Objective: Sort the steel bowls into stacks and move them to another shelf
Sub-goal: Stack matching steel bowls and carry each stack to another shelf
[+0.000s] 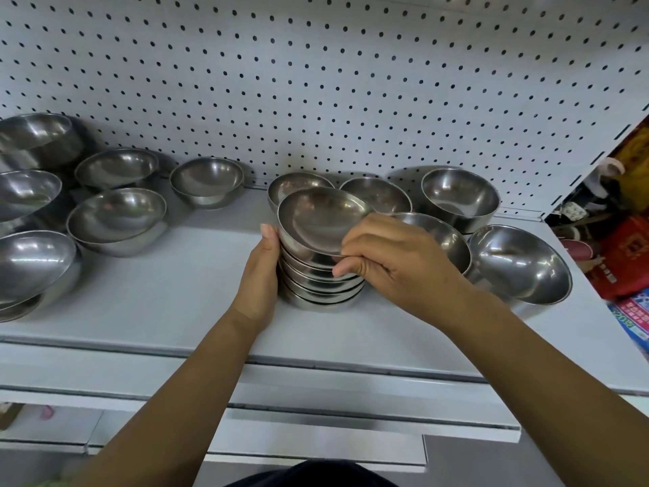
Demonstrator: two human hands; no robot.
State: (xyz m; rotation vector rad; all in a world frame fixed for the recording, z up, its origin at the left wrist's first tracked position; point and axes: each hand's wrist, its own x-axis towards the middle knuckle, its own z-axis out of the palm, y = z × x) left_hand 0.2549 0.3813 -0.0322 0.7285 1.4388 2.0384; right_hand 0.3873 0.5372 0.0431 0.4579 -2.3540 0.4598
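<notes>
A stack of several small steel bowls (318, 286) stands in the middle of the white shelf (168, 307). The top bowl (316, 219) sits tilted on the stack. My left hand (261, 275) lies against the stack's left side, fingers straight along it. My right hand (389, 261) pinches the top bowl's near rim from the right, fingers curled round its edge. Loose steel bowls lie on both sides: larger ones at the left (117, 219) and more at the right (519, 263).
A white pegboard wall (316, 82) backs the shelf. More bowls stand behind the stack (375, 196) and at the far right back (460, 198). Colourful packaged goods (621, 254) fill the neighbouring shelf at the right. A lower shelf edge (246, 437) runs below.
</notes>
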